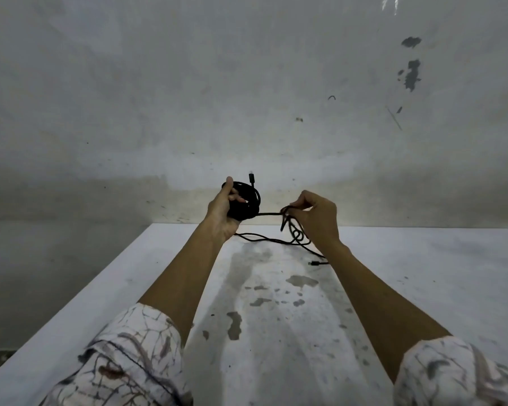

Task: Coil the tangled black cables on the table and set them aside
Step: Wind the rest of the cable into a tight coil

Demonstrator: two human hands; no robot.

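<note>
Left hand [224, 209] is up above the far edge of the table [423, 288] w/ fingers and thumb curled round a black coil [247, 202] of cable, one plug end [251, 177] poking straight up out of the top of it. Right hand [317, 216] is level w/ it, just right of the coil, fingertips pinched together on the loose cable strand [272, 213] that runs across from the bundle. Rest of the cable [298, 237] hangs tangled below that hand and trails onto the table, w/ the other plug [315, 263] lying on the stained top by the right wrist.
</note>
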